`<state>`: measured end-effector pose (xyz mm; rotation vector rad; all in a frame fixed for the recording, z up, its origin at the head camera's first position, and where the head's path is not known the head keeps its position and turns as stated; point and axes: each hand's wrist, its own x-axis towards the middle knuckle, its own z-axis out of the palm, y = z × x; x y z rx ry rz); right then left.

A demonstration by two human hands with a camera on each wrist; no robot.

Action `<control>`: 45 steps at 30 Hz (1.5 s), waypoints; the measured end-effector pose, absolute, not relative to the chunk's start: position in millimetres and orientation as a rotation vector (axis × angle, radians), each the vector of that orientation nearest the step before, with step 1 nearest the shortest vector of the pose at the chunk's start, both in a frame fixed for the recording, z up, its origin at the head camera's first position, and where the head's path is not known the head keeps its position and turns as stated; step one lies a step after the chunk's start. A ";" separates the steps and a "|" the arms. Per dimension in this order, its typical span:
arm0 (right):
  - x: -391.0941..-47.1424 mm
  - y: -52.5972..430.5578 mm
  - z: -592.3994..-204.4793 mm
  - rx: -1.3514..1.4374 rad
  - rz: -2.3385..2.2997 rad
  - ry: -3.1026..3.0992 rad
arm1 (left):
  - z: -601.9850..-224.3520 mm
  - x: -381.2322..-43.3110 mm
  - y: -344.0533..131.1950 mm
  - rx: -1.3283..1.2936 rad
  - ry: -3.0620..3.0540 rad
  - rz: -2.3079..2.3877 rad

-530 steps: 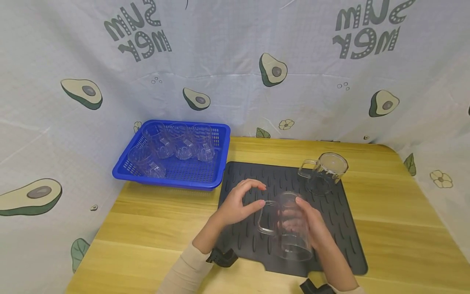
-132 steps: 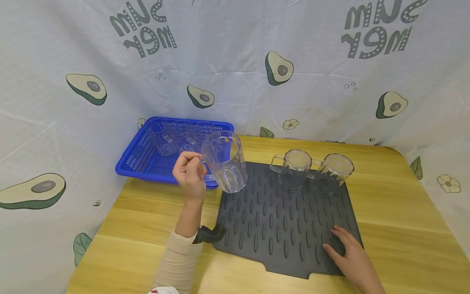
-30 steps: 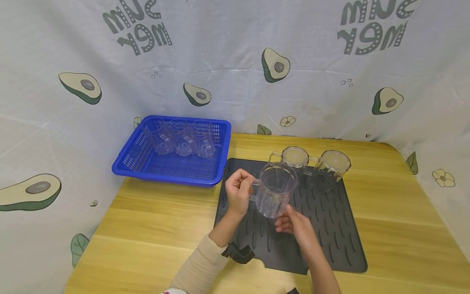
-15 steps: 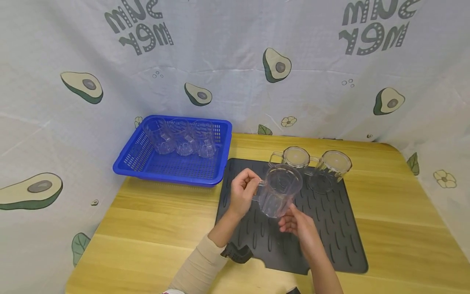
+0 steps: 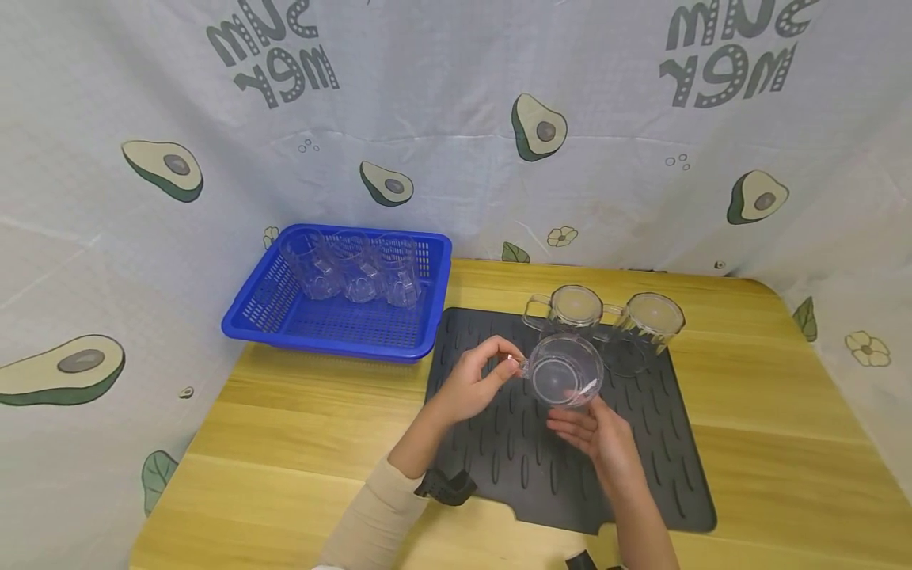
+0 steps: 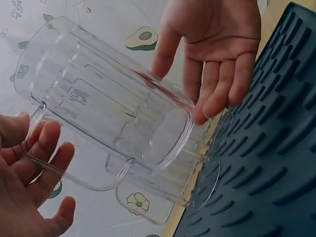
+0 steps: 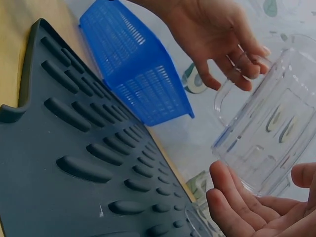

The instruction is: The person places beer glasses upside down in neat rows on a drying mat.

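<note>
A clear glass mug (image 5: 566, 368) is held tilted above the dark ribbed mat (image 5: 499, 443), its mouth toward the head camera. My left hand (image 5: 473, 380) pinches its handle between thumb and fingers; the left wrist view shows the handle (image 6: 89, 185) passing among the loosely bent fingers. My right hand (image 5: 606, 439) holds the mug near its base, thumb along the side and fingers beneath. Behind it, two glass mugs stand upside down at the mat's back right: one mug (image 5: 575, 305) and, to its right, another mug (image 5: 651, 314).
On the left stands a blue slotted basket (image 5: 328, 344) with three clear mugs (image 5: 363, 273) lying along its back. A wooden table (image 5: 285, 443) lies beneath everything. A white curtain (image 5: 456, 95) printed with avocados hangs close behind.
Long before, one mug stood on the mat; now two do. One mug came out of the basket in my left hand. Lately the held mug has shifted right and tilted its mouth toward the camera.
</note>
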<state>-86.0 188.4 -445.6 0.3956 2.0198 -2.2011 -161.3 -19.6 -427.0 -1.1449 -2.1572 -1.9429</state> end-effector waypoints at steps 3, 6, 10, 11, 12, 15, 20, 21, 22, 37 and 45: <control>-86.6 189.0 -445.4 0.407 -2.249 2.001 | -427.7 -160.4 -23.1 -1.153 -2.229 -1.897; -87.1 189.4 -445.8 0.437 -2.290 1.988 | -428.8 -158.8 -26.8 -1.163 -2.288 -1.860; -88.5 191.2 -447.0 0.427 -2.289 1.998 | -429.8 -156.2 -30.9 -1.214 -2.323 -1.822; -89.1 191.7 -447.2 0.417 -2.285 1.998 | -430.2 -155.7 -31.7 -1.229 -2.325 -1.807; -89.9 192.2 -447.5 0.406 -2.280 2.001 | -430.8 -155.3 -32.4 -1.246 -2.322 -1.801; -91.9 193.1 -447.6 0.366 -2.267 2.015 | -432.3 -154.5 -34.0 -1.286 -2.319 -1.782; -93.3 193.1 -446.6 0.338 -2.251 2.035 | -432.9 -153.6 -35.9 -1.313 -2.327 -1.777; -93.5 193.1 -446.3 0.336 -2.249 2.037 | -432.9 -153.5 -36.2 -1.321 -2.325 -1.779; -93.6 192.7 -445.8 0.336 -2.247 2.039 | -432.8 -153.3 -36.7 -1.330 -2.321 -1.779; -99.5 187.9 -444.0 0.299 -2.270 2.018 | -433.7 -152.3 -42.2 -1.424 -2.329 -1.645; -102.6 186.1 -439.6 0.286 -2.171 2.066 | -430.8 -146.7 -44.4 -1.473 -2.409 -1.473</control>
